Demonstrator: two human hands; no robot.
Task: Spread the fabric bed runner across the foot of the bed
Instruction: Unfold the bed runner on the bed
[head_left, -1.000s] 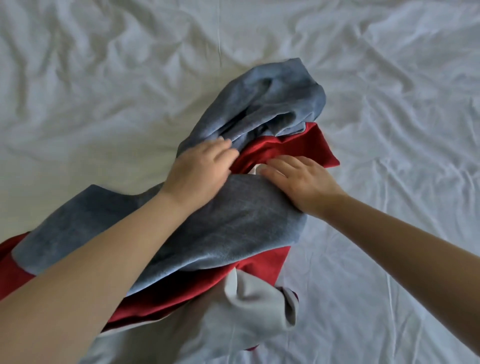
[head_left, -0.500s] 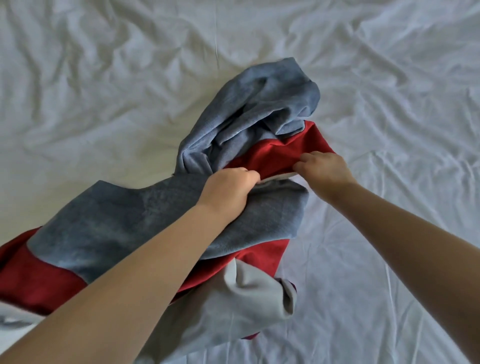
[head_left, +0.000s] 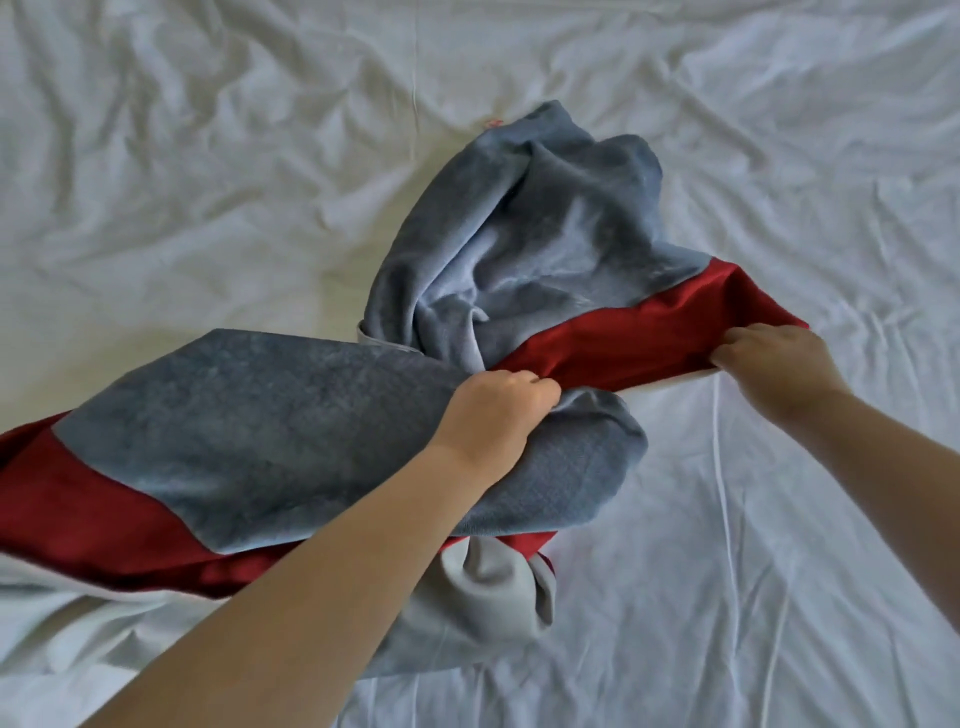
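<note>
Fuzzy blue-grey and shiny red, the bed runner (head_left: 291, 415) lies bunched and twisted on the wrinkly white bed (head_left: 208, 182). Fingers of my left hand (head_left: 493, 415) squeeze its soft middle. Fingers of my right hand (head_left: 774, 364) pinch the smooth red edge.

Bunched grey-blue, red-banded bed runner (head_left: 291, 421) — twisted mid-length, pale lining showing — on rumpled white bed (head_left: 779, 156)

One bed runner (head_left: 291, 415), one bed (head_left: 208, 156), two hands.
The hands are one left hand (head_left: 498, 415) and one right hand (head_left: 774, 364); the single bed runner shows three colours: blue-grey, red, pale grey.
</note>
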